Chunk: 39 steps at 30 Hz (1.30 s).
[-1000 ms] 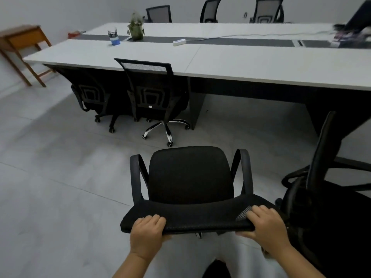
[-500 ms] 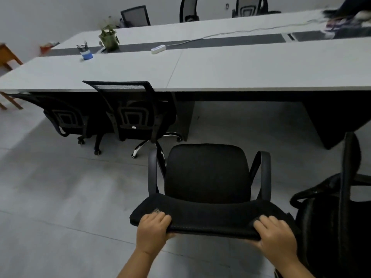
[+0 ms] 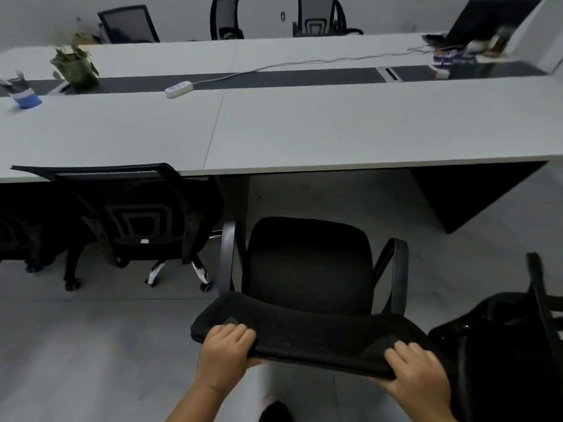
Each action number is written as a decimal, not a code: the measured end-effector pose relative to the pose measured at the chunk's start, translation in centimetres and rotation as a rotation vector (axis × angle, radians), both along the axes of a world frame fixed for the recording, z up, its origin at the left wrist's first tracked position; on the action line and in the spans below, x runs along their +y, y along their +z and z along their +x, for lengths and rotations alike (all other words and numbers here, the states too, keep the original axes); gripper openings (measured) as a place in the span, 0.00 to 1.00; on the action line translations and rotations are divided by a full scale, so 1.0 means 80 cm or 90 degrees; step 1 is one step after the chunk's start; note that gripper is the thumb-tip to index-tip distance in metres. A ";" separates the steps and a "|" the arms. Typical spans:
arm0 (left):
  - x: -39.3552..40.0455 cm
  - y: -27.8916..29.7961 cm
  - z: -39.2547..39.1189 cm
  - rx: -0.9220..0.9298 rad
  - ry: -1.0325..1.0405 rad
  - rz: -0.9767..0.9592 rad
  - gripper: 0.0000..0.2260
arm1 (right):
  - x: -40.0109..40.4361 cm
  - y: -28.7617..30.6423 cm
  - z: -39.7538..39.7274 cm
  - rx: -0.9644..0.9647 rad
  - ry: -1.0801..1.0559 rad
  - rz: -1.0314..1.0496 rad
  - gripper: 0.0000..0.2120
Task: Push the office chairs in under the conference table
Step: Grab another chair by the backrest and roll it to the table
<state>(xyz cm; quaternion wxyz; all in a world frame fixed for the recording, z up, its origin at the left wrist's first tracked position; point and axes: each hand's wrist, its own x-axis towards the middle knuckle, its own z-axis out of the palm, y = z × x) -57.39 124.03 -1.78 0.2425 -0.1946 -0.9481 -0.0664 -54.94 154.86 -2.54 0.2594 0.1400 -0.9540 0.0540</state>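
Observation:
A black office chair (image 3: 309,266) with two armrests stands in front of me, its seat facing the long white conference table (image 3: 335,129). My left hand (image 3: 227,353) grips the left end of its backrest top. My right hand (image 3: 419,371) grips the right end. The seat's front edge sits a little short of the table's near edge, facing the open gap between the table's dark legs.
A mesh-back chair (image 3: 137,214) is tucked under the table at left, close beside my chair's left armrest. Another black chair (image 3: 515,336) stands at my right. A power strip (image 3: 179,88), a plant (image 3: 76,68) and a blue cup (image 3: 26,97) sit on the table. More chairs line the far side.
The chair has rolled forward toward the table with both hands still gripping its backrest. The table edge and the tucked-in chair at left now look much closer.

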 end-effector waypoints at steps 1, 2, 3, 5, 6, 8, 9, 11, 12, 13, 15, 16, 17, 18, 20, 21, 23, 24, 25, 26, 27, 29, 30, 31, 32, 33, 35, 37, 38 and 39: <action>-0.005 0.000 -0.020 -0.004 -0.016 -0.004 0.32 | -0.006 0.000 -0.013 0.000 -0.010 0.002 0.38; -0.012 -0.001 -0.039 -0.009 -0.033 -0.004 0.32 | -0.012 0.001 -0.026 -0.006 -0.019 0.005 0.38; -0.018 -0.002 -0.058 -0.012 -0.049 -0.002 0.32 | -0.019 0.001 -0.037 -0.012 -0.029 0.010 0.38; -0.028 -0.001 -0.094 -0.017 -0.072 0.003 0.33 | -0.031 0.002 -0.057 -0.014 -0.055 0.026 0.38; -0.031 0.001 -0.109 -0.019 -0.078 0.006 0.34 | -0.035 0.002 -0.066 -0.015 -0.067 0.032 0.38; -0.033 0.004 -0.137 -0.027 -0.088 0.012 0.34 | -0.041 0.004 -0.086 -0.009 -0.084 0.041 0.36; -0.033 0.005 -0.149 -0.035 -0.093 0.015 0.34 | -0.042 0.003 -0.096 -0.004 -0.087 0.043 0.35; -0.031 0.004 -0.173 -0.044 -0.097 0.020 0.34 | -0.041 0.001 -0.119 0.004 -0.085 0.038 0.37; -0.030 0.004 -0.184 -0.048 -0.097 0.024 0.34 | -0.040 0.001 -0.130 0.008 -0.084 0.033 0.38; -0.028 0.004 -0.195 -0.052 -0.095 0.027 0.34 | -0.038 0.002 -0.143 0.015 -0.080 0.026 0.38; -0.021 0.006 -0.216 -0.056 -0.085 0.028 0.34 | -0.033 0.005 -0.168 0.027 -0.075 0.017 0.38; -0.017 0.007 -0.225 -0.060 -0.077 0.022 0.34 | -0.029 0.008 -0.180 0.022 -0.075 0.018 0.38; -0.012 0.009 -0.233 -0.061 -0.071 0.018 0.35 | -0.024 0.010 -0.191 0.015 -0.074 0.019 0.38; -0.007 0.011 -0.240 -0.058 -0.065 0.019 0.35 | -0.019 0.012 -0.202 0.009 -0.071 0.019 0.39; 0.005 0.012 -0.256 -0.043 -0.059 0.022 0.35 | -0.006 0.016 -0.226 0.000 -0.066 0.022 0.39; 0.010 0.012 -0.265 -0.039 -0.057 0.022 0.35 | 0.001 0.017 -0.239 -0.004 -0.064 0.026 0.38; 0.022 0.011 -0.281 -0.036 -0.050 0.030 0.35 | 0.016 0.015 -0.266 -0.004 -0.052 0.024 0.38; 0.027 0.009 -0.290 -0.037 -0.041 0.034 0.35 | 0.023 0.013 -0.281 -0.005 -0.041 0.023 0.37; 0.032 0.009 -0.300 -0.040 -0.031 0.034 0.35 | 0.029 0.010 -0.296 -0.004 -0.029 0.024 0.37; 0.037 0.010 -0.310 -0.041 -0.019 0.029 0.34 | 0.034 0.008 -0.311 -0.001 -0.019 0.021 0.37; 0.042 0.012 -0.321 -0.041 -0.007 0.022 0.34 | 0.038 0.008 -0.327 0.003 -0.010 0.016 0.37; 0.050 0.016 -0.343 -0.047 0.012 0.005 0.31 | 0.046 0.008 -0.357 -0.006 -0.001 0.023 0.37; 0.053 0.017 -0.353 -0.050 0.019 0.000 0.30 | 0.049 0.009 -0.371 -0.010 0.003 0.034 0.37; 0.056 0.017 -0.363 -0.052 0.026 -0.003 0.31 | 0.051 0.010 -0.385 -0.011 0.007 0.040 0.36; 0.058 0.017 -0.372 -0.050 0.033 -0.005 0.33 | 0.053 0.009 -0.400 -0.010 0.011 0.042 0.34; 0.060 0.017 -0.382 -0.050 0.038 -0.006 0.34 | 0.054 0.008 -0.414 -0.011 0.016 0.041 0.32; 0.060 0.019 -0.401 -0.046 0.047 -0.006 0.33 | 0.053 0.006 -0.439 -0.022 0.024 0.044 0.30; 0.057 0.022 -0.420 -0.045 0.060 -0.004 0.31 | 0.049 0.005 -0.461 -0.033 0.026 0.052 0.27; 0.055 0.023 -0.429 -0.047 0.065 -0.008 0.29 | 0.046 0.005 -0.471 -0.040 0.028 0.056 0.27; 0.052 0.024 -0.437 -0.053 0.070 -0.012 0.26 | 0.043 0.005 -0.481 -0.045 0.032 0.061 0.26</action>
